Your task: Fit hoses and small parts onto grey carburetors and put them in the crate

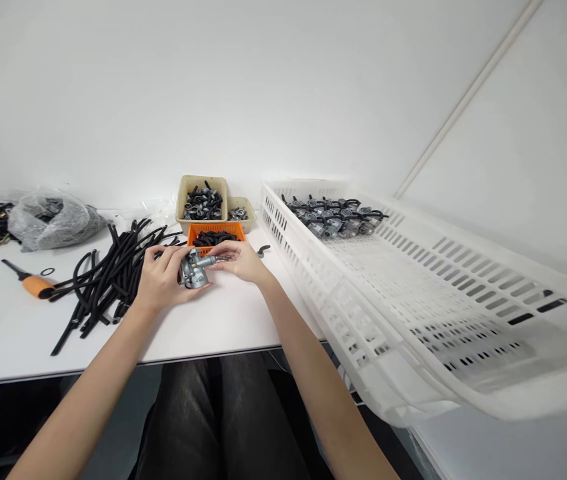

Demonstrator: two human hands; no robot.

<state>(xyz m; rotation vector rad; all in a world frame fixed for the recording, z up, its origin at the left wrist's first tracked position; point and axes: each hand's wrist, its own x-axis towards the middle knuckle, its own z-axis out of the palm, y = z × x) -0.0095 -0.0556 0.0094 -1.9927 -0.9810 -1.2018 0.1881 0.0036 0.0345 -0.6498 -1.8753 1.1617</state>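
A silver metal carburetor point(194, 270) is held just above the white table, in front of an orange basket. My left hand point(163, 277) wraps round its body from the left, thumb beneath. From the right, my right hand point(237, 260) pinches at the end of its side spout; a small dark piece shows at those fingertips, too small to name. The orange basket point(192, 235) holds short black rubber pieces. Left of my left hand lies a loose heap of black hoses point(108, 277).
A large white plastic crate point(363, 293) stands on the right, with rows of carburetors point(336, 217) at its far end. Two beige bins point(181, 200) of small parts sit at the back. Leftward lie an orange-handled tool point(37, 287), a black ring point(48, 271) and a plastic bag point(56, 223).
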